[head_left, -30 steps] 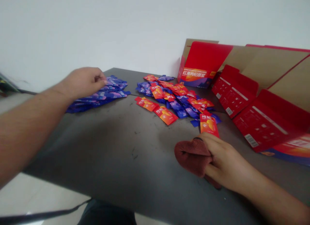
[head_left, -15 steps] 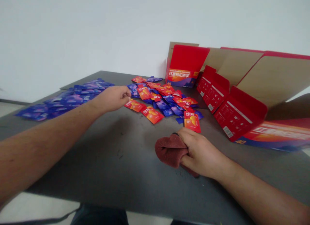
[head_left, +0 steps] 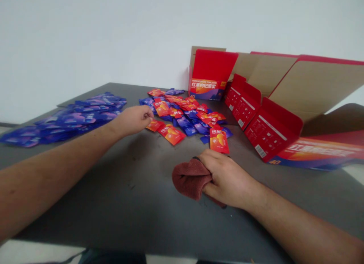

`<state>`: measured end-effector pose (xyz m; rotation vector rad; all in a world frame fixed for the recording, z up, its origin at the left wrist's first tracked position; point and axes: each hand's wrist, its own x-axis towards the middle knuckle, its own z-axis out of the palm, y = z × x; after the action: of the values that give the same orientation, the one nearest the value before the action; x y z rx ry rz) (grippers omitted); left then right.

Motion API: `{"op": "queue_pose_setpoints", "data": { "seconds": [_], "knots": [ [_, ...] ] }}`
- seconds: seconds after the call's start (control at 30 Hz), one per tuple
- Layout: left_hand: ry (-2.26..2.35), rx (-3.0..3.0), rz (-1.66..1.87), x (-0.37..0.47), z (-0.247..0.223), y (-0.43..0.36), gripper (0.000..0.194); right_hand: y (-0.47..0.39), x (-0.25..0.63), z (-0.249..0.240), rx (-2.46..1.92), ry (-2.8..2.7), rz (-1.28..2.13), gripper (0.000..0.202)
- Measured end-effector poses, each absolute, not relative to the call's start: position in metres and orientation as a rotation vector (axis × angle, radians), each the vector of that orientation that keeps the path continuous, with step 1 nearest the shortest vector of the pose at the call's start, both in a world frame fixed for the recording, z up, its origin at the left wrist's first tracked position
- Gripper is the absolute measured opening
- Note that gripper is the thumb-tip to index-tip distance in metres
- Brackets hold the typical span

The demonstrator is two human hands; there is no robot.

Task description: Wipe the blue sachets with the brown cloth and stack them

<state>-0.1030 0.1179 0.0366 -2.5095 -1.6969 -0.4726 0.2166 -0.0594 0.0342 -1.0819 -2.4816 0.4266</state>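
My right hand [head_left: 227, 178] grips a folded brown cloth [head_left: 192, 178], pressing it on the dark grey table [head_left: 136, 203]. Just beyond it lies an orange-red sachet [head_left: 218, 139]. My left hand [head_left: 135, 119] is curled closed at the left edge of a mixed pile of orange-red and blue sachets [head_left: 184, 114]. No object shows between its fingers. Near that hand, an orange-red sachet [head_left: 171, 134] lies flat, and another is partly covered by the fingers. A heap of blue-purple sachets [head_left: 82, 114] sits to the left, partly behind my left forearm.
An upright red carton [head_left: 209, 74] stands at the back with its flap raised. Along the right side are more open red cartons [head_left: 273, 129], their tan inner flaps spread wide. A white wall [head_left: 113, 36] rises behind the table.
The view has turned slightly, so sachets and cartons appear farther left. My left hand sits a little farther right against the sachets. My right hand still holds the cloth at about the same table spot.
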Motion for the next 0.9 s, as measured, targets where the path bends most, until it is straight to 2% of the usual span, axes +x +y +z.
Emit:
{"op": "queue_pose_setpoints", "data": {
  "seconds": [0.17,0.33,0.5,0.7,0.9],
  "knots": [
    [-1.495,-2.598,-0.445,-0.09,0.036,0.118,0.031,-0.06,0.217,0.035,-1.083,-2.49,0.429,0.019],
    [-1.499,-2.556,-0.515,-0.094,0.031,0.127,0.038,-0.061,0.217,0.038,-1.082,-2.49,0.437,0.02],
    [-1.163,-2.614,-0.596,-0.075,0.028,0.125,0.03,-0.062,0.217,0.039,-1.071,-2.499,0.423,0.018],
    [-0.721,-2.639,-0.417,-0.025,0.028,0.123,0.024,-0.061,0.218,0.037,-1.072,-2.489,0.417,0.019],
    [-0.601,-2.532,-0.31,0.0,0.026,0.127,0.025,-0.06,0.218,0.039,-1.068,-2.486,0.435,0.019]
  ]
}}
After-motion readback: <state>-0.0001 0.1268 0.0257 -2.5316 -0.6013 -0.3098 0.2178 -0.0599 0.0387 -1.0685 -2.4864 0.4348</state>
